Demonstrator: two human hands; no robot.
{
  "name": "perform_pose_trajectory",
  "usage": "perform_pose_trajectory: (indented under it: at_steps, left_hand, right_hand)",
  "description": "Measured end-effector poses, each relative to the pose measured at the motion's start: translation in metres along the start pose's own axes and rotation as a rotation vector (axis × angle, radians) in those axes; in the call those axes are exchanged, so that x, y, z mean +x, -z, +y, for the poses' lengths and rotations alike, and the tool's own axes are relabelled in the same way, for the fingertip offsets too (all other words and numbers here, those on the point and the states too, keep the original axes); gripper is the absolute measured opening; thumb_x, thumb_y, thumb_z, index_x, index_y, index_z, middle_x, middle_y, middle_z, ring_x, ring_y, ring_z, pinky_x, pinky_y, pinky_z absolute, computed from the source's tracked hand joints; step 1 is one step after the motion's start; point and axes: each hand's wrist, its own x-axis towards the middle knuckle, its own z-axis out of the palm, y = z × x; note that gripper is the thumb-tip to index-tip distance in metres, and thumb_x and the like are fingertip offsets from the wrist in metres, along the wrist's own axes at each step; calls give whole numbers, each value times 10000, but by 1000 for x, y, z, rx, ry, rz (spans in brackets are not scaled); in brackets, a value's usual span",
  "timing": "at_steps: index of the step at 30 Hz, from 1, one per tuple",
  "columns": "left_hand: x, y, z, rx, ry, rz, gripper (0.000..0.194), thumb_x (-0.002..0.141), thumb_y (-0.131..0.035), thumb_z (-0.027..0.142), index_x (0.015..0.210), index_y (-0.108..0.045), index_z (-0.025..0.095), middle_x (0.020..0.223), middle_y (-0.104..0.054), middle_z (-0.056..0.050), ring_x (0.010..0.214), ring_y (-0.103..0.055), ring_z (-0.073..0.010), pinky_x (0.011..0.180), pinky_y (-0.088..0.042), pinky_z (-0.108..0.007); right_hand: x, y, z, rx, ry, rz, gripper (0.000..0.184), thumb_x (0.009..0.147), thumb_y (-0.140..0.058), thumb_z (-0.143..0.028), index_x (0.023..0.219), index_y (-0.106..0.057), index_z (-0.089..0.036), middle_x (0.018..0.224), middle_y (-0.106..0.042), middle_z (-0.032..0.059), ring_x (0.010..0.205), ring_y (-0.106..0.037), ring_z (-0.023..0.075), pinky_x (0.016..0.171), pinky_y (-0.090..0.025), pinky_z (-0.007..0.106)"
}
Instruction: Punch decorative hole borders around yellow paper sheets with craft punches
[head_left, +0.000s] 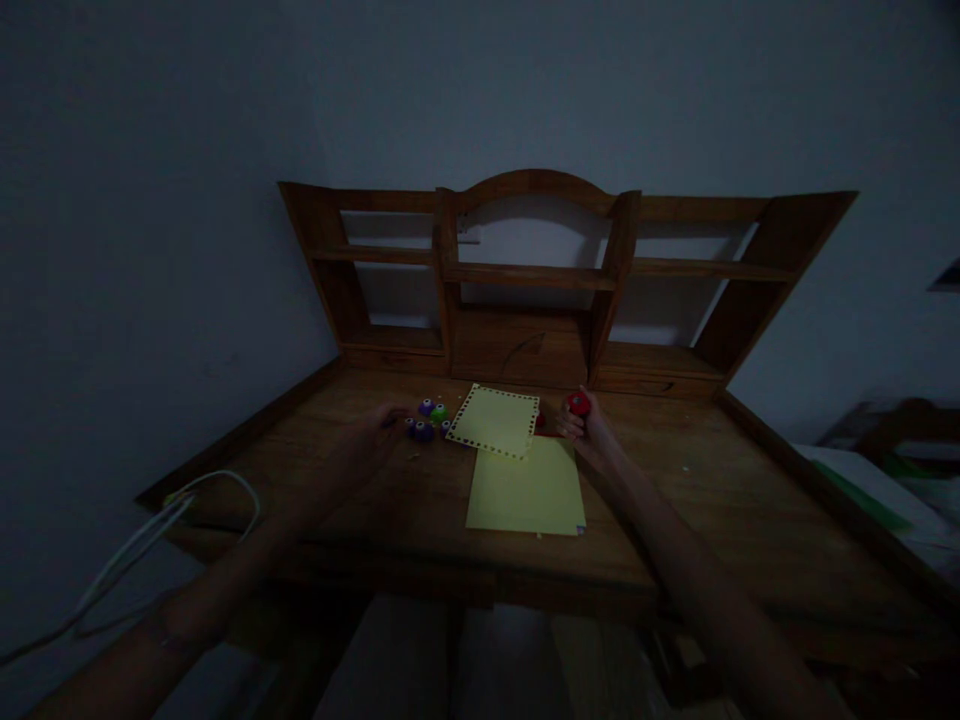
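My right hand (574, 418) is wrapped round a small red craft punch (578, 403), held above the desk to the right of the paper. At the left, my left hand (382, 417) is low over the desk with its fingers apart, beside several purple craft punches (424, 431) and a green one (439, 412). A dark patch shows between its fingers, too dim to make out. Between my hands lies a pale yellow sheet (496, 418) with holes along its edges. It overlaps a plain yellow sheet (526, 492) nearer me. Another red thing (540, 418) is partly hidden beside the punched sheet.
Everything stands on a wooden desk (660, 500) with a wooden shelf unit (523, 275) along its back. White cables (161, 515) hang over the left edge. Small paper scraps dot the desktop. The room is dim.
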Motion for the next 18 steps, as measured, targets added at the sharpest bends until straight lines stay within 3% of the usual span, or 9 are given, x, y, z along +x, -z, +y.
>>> perform_pose_trajectory:
  at_steps: [5,8,9,13,16,18]
  left_hand:
    - [-19,-17,-7,-168,177,-126,292,715,-685,415,896,-650,189,921,-695,-67,880,-646,-246,845,-490,-393]
    - [-30,-29,-14,-377,426,-286,332,740,-662,435,929,-651,161,955,-699,-111,873,-667,-250,819,-513,-406]
    - [-31,-31,-16,-428,450,-363,345,744,-665,423,970,-654,163,1006,-695,-123,922,-664,-255,855,-506,-412]
    - [-26,-33,-20,-487,309,-530,293,772,-658,323,1054,-660,240,1077,-695,-99,1010,-652,-248,891,-506,-412]
    - [-22,-33,-21,-450,117,-485,293,824,-589,306,1113,-639,298,1033,-712,-76,970,-669,-252,765,-556,-407]
    - [-23,-35,-21,-341,-64,-405,352,823,-588,285,1173,-610,311,1065,-703,-68,1007,-653,-252,785,-549,-403]
  right_hand:
    - [4,2,4,-22,8,18,494,817,-514,-621,565,-408,-209,432,-333,-77,372,-202,64,369,-225,205]
    - [7,3,6,-21,-19,-17,473,806,-540,-610,600,-451,-194,447,-368,-75,370,-228,56,364,-217,197]
    - [8,3,6,-21,-37,-31,463,805,-552,-597,606,-458,-190,456,-385,-72,371,-242,53,364,-219,194]
    - [10,5,6,-36,-95,-33,425,788,-595,-559,623,-483,-183,492,-462,-55,380,-318,55,368,-247,188]
    - [11,6,8,-32,-95,14,376,770,-631,-532,673,-524,-184,539,-534,-49,377,-358,58,367,-274,188]
    - [10,6,9,-23,-106,9,345,766,-647,-514,715,-557,-185,589,-586,-36,394,-405,65,388,-322,195]
